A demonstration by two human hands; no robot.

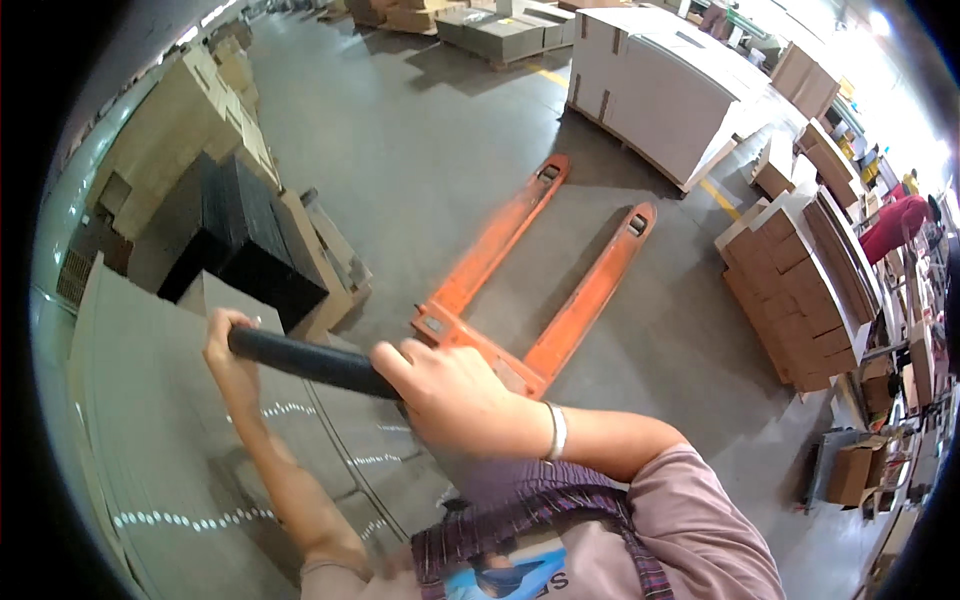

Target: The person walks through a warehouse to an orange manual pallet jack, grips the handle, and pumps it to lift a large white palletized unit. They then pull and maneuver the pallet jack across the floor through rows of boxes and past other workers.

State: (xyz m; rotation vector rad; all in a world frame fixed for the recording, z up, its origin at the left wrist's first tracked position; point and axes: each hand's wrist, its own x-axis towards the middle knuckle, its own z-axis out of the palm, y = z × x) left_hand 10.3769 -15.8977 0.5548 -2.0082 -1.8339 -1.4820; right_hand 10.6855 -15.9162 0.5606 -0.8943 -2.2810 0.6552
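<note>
An orange pallet jack (pixel 548 262) stands on the grey concrete floor ahead of me, its two forks pointing away toward the upper right. Its black handle bar (pixel 300 360) runs across in front of me. My left hand (pixel 232 362) grips the bar's left end. My right hand (pixel 452 388) is closed around the bar near its middle, over the jack's base. A silver bracelet (pixel 557 432) sits on my right wrist.
A tall stack of grey cardboard sheets (pixel 170 420) sits close at my left, with black sheets (pixel 240 235) and brown boxes behind it. A white pallet load (pixel 660 90) stands beyond the forks. Stacked brown cartons (pixel 800 290) line the right. A person in red (pixel 893 225) is far right.
</note>
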